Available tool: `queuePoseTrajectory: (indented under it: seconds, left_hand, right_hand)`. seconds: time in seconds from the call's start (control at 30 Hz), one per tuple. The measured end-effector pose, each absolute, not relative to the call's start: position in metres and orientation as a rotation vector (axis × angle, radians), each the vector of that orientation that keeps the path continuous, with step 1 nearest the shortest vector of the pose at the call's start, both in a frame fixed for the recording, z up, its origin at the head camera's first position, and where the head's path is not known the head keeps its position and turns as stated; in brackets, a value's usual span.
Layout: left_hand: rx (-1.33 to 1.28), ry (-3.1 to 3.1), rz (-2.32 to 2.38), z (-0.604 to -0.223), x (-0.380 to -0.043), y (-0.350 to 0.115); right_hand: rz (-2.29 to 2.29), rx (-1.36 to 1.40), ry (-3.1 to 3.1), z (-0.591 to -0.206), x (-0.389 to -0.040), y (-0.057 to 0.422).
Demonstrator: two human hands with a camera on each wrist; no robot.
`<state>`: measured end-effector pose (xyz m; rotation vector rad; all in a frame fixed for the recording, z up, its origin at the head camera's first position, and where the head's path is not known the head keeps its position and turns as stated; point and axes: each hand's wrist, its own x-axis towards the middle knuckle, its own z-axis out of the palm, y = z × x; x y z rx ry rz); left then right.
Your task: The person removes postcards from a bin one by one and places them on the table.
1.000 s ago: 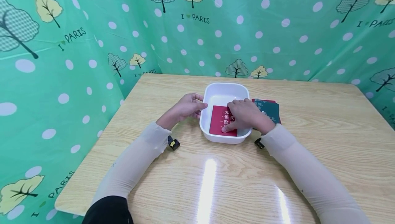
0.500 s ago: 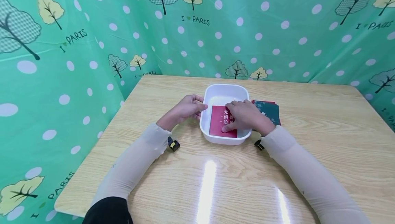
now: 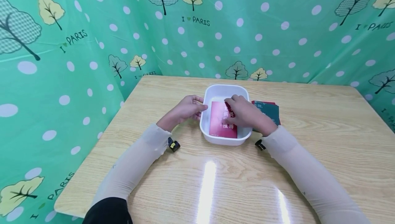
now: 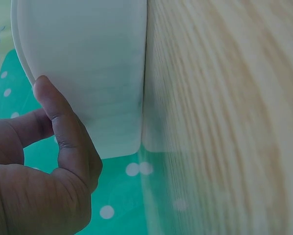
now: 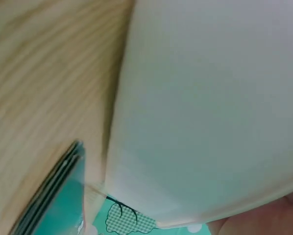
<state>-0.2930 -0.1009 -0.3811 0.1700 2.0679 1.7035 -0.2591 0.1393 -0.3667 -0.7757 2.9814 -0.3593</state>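
Note:
In the head view my left hand [image 3: 189, 108] holds the left rim of a white plastic tub [image 3: 226, 141]. Its thumb lies at the rim, and the other fingers are against the outer wall, as the left wrist view also shows at the tub wall [image 4: 87, 63]. Reaching over the tub's right side, my right hand [image 3: 243, 112] grips a red card [image 3: 217, 121] with white Chinese characters. The card is inside the tub, its surface now shiny with reflected light. In the right wrist view the tub wall [image 5: 200, 107] hides most of that hand [image 5: 264, 220].
Right of the tub lies a pile of dark green and red cards [image 3: 270, 111], its edges [image 5: 53, 191] close to the tub. The wooden table [image 3: 172, 176] reaches back to a green patterned curtain [image 3: 216, 39]. Black straps [image 3: 174, 144] sit by both wrists.
The red card's far edge has shifted away from me and its face has turned glossy, as if tilted. My right hand has risen slightly with it. My left hand stays at the rim.

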Motion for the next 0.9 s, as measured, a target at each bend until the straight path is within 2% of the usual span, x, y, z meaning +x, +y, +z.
queuePoseTrajectory:
  seconds: [0.43, 0.9]
  left_hand:
    - [0.159, 2.075, 1.687, -0.379, -0.291, -0.101]
    - [0.176, 2.085, 1.678, -0.380, -0.292, -0.101]
  right_hand:
    - [-0.798, -0.882, 2.976, -0.344, -0.249, 0.139]
    - [-0.954, -0.889, 2.918, -0.318, -0.234, 0.146]
